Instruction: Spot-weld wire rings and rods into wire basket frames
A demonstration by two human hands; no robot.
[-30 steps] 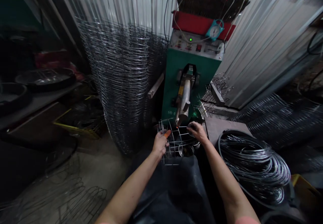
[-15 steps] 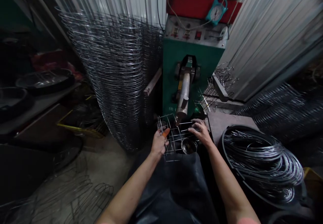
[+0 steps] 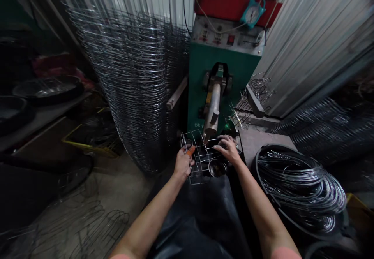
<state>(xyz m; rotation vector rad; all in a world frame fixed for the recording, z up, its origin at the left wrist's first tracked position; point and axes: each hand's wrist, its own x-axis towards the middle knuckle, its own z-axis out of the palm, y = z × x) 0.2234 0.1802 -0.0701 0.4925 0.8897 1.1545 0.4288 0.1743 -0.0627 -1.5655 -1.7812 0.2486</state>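
Observation:
A wire rack [image 3: 198, 157] lies below the metal electrode arm [image 3: 212, 111] of a green machine [image 3: 197, 83]. My left hand [image 3: 184, 162], with an orange cover on its thumb, is closed on the rack's left side. At the rack's right, my right hand [image 3: 228, 149] has its fingers bent around the end of a wire. The electrode tip is close to the rack's wires between my two hands. Just below the rack's right part sits a small round bowl [image 3: 217, 168].
Tall stacks of wire rings [image 3: 137, 83] stand left of the machine. A black tub of bent wires [image 3: 304, 189] is at the right. A yellow crate [image 3: 87, 148] and loose wire frames [image 3: 99, 228] are at the left. A blue dial gauge [image 3: 253, 13] hangs above.
My right hand has moved slightly left, toward the electrode tip. My left hand and the rack have shifted slightly up and left in view.

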